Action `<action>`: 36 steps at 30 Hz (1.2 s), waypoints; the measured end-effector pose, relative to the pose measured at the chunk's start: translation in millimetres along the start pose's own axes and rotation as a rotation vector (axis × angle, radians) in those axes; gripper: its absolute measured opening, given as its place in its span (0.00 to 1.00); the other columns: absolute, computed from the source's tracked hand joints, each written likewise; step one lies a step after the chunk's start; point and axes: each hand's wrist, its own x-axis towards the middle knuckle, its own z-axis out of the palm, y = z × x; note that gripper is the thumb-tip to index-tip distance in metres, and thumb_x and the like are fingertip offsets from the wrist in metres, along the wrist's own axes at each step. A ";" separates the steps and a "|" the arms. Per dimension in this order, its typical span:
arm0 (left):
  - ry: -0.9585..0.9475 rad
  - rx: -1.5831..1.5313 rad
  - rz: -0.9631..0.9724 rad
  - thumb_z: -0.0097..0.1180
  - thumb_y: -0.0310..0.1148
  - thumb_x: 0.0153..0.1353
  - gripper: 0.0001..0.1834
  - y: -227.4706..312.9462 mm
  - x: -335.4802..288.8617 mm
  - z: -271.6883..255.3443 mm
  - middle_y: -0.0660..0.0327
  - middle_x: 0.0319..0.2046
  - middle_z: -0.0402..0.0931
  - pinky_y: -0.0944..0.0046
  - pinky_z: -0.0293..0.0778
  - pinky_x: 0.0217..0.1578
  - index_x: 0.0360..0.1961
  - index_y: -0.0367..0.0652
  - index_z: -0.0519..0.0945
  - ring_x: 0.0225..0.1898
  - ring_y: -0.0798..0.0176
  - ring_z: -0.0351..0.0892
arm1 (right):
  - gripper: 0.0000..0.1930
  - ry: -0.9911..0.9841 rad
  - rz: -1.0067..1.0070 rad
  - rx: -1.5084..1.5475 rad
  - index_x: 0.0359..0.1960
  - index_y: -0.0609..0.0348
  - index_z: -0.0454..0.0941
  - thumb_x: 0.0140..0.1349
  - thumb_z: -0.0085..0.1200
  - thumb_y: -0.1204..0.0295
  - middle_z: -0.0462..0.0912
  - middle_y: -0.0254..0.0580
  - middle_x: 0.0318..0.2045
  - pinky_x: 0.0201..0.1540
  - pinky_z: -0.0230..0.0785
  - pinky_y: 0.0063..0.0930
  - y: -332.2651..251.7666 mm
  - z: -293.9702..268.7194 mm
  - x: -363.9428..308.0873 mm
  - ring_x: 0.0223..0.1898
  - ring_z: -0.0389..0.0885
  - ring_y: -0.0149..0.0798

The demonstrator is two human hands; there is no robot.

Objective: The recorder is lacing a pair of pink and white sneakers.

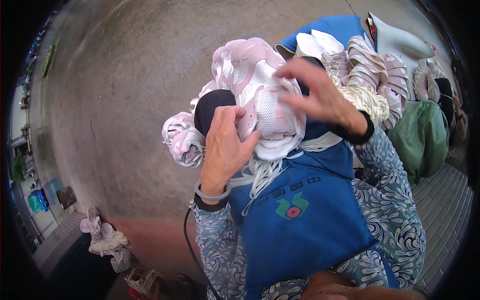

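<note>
A pink and white mesh shoe upper (270,107) lies on top of a stack of similar uppers (235,55) over my lap. My left hand (223,142) grips the left edge of this upper, thumb near its front opening and fingers bent. Over the upper's right side is my right hand (320,90), blurred by motion, with fingers apart and nothing visible in them. Whether its fingertips touch the mesh I cannot tell. White laces (262,175) hang in a loose bunch below the upper, across my blue apron (300,225).
Nested shoe uppers (367,65) stand at the right, beside a bundle of cream laces (367,100). Farther right is a green bag (422,135). Rolled uppers (182,137) sit left of the stack. More uppers (107,237) lie at the lower left. A dark cable (186,230) runs past my left forearm.
</note>
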 end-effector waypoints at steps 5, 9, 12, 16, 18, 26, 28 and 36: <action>0.025 -0.035 0.007 0.62 0.28 0.49 0.15 4.5 3.0 14.7 0.53 0.31 0.69 0.59 0.70 0.30 0.35 0.35 0.69 0.30 0.53 0.72 | 0.35 -0.104 -0.203 -0.365 0.55 0.62 0.67 0.42 0.64 0.66 0.68 0.51 0.54 0.60 0.57 0.45 -24.7 34.1 -42.2 0.59 0.65 0.53; 0.114 0.140 0.122 0.56 0.26 0.52 0.10 0.7 -3.9 22.8 0.51 0.28 0.66 0.53 0.69 0.30 0.30 0.37 0.67 0.32 0.44 0.71 | 0.37 -0.050 -0.168 -0.421 0.57 0.63 0.65 0.41 0.63 0.68 0.65 0.50 0.57 0.65 0.49 0.50 -24.2 49.9 -42.3 0.63 0.61 0.52; 0.200 0.097 0.122 0.53 0.23 0.54 0.07 -7.4 -7.1 28.7 0.50 0.26 0.64 0.53 0.68 0.28 0.28 0.36 0.66 0.30 0.46 0.70 | 0.34 -0.083 -0.249 -0.519 0.56 0.63 0.66 0.43 0.60 0.69 0.67 0.50 0.56 0.65 0.48 0.50 -19.6 52.7 -41.3 0.63 0.61 0.51; 0.251 0.111 0.170 0.52 0.22 0.54 0.07 -0.4 -7.0 33.8 0.50 0.25 0.63 0.52 0.68 0.28 0.27 0.34 0.66 0.28 0.47 0.68 | 0.30 -0.195 -0.329 -0.547 0.53 0.63 0.68 0.45 0.58 0.72 0.68 0.48 0.54 0.65 0.47 0.50 -15.0 43.5 -30.5 0.63 0.62 0.48; 0.271 0.130 0.189 0.52 0.23 0.54 0.07 3.4 -2.4 34.4 0.50 0.25 0.63 0.53 0.68 0.28 0.27 0.35 0.66 0.29 0.47 0.69 | 0.29 -0.230 -0.350 -0.519 0.53 0.62 0.68 0.44 0.58 0.73 0.69 0.47 0.54 0.66 0.47 0.50 -14.4 37.4 -21.8 0.62 0.62 0.47; 0.282 0.215 0.302 0.48 0.24 0.49 0.03 -4.1 -2.3 35.9 0.51 0.26 0.68 0.55 0.72 0.24 0.26 0.35 0.71 0.27 0.50 0.73 | 0.26 -0.072 -0.480 -0.234 0.50 0.64 0.71 0.43 0.51 0.83 0.74 0.52 0.50 0.64 0.54 0.51 2.7 40.8 -15.5 0.55 0.71 0.52; 0.358 0.141 0.209 0.50 0.25 0.45 0.05 -5.9 -2.8 52.3 0.51 0.26 0.69 0.55 0.72 0.28 0.26 0.35 0.73 0.28 0.50 0.73 | 0.24 -0.077 -0.448 -0.283 0.48 0.67 0.72 0.44 0.50 0.83 0.74 0.55 0.48 0.63 0.58 0.50 3.0 49.8 -17.2 0.53 0.73 0.55; 0.485 -0.049 0.223 0.51 0.30 0.53 0.26 8.1 -10.2 45.3 0.45 0.37 0.73 0.56 0.75 0.37 0.52 0.26 0.67 0.37 0.46 0.76 | 0.22 -0.243 -0.331 -0.491 0.51 0.68 0.71 0.54 0.53 0.73 0.69 0.59 0.54 0.63 0.55 0.45 -4.2 46.5 -6.0 0.57 0.66 0.60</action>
